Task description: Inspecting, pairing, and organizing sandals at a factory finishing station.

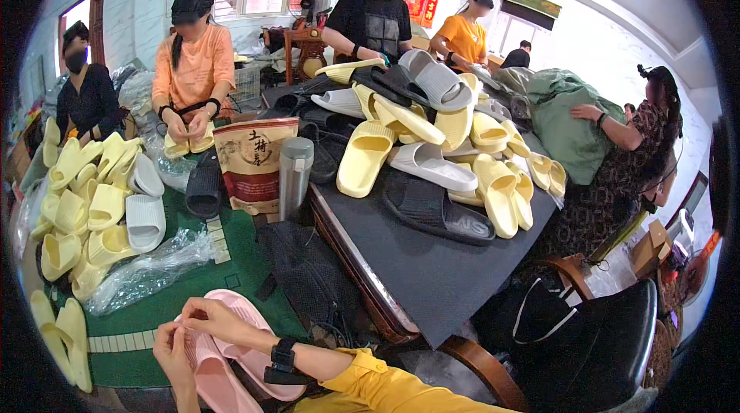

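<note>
A pair of pink slippers [266, 373] lies at the near edge of the green-topped table. My left hand [171, 357] is closed in a pinch at the left edge of the nearer-left slipper. My right hand [217, 323] reaches across the slippers, its thumb and fingertips also pinched together, nearly meeting the left fingertips. Whatever is between the fingertips is too small to make out. A black band sits on my right wrist, below a yellow sleeve [393, 384]. Clear plastic bags [150, 278] lie just beyond my hands.
Yellow and pale grey slippers [106, 206] are heaped at left. A bigger pile of slippers [368, 152] covers the dark table [385, 278]. A brown pouch [254, 162], a steel flask [294, 182] and a black mesh bag [304, 270] stand between. Several co-workers surround the tables; a black chair [593, 336] is at right.
</note>
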Available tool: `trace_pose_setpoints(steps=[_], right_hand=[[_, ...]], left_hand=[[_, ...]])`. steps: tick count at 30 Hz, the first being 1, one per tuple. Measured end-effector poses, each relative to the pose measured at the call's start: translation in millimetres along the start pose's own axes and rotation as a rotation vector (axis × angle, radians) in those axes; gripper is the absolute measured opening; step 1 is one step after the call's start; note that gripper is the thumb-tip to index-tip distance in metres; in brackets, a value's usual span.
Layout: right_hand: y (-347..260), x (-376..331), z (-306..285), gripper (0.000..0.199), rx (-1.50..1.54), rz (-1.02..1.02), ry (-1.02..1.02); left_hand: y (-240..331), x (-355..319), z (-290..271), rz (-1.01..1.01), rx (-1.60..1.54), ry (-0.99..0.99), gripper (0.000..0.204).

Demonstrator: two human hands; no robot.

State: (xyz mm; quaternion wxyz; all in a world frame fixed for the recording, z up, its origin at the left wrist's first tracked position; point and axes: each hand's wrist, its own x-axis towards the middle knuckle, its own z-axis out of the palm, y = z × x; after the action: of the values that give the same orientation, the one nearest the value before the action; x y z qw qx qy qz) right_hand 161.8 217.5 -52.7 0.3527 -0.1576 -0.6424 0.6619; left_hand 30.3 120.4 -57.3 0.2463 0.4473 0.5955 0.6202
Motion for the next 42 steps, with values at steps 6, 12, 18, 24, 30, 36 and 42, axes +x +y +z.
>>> trace_pose_setpoints(steps=[6,12,18,24,30,36,42], right_hand=[[3,0,4,0.012,-0.181,-0.103,0.031],[11,-1,3,0.012,-0.134,-0.084,0.085],[3,2,-7,0.007,0.112,0.054,0.314],[-16,5,-17,0.01,-0.078,0.0,0.445],[-54,-5,8,0.007,-0.015,-0.028,0.359],[-92,-12,23,0.007,-0.012,-0.11,0.258],[-126,-51,9,0.016,-0.209,-0.129,0.11]], left_hand=[[-4,1,-5,0.007,0.0,0.0,0.006],[10,2,7,-0.01,0.075,0.012,0.006],[51,-24,2,0.329,0.386,0.093,0.019],[69,-97,10,0.406,0.927,-0.22,0.042],[48,-94,32,0.42,1.072,-0.225,0.047],[56,-84,-12,0.426,0.972,-0.101,0.03],[38,-23,-154,0.36,1.271,0.267,0.011]])
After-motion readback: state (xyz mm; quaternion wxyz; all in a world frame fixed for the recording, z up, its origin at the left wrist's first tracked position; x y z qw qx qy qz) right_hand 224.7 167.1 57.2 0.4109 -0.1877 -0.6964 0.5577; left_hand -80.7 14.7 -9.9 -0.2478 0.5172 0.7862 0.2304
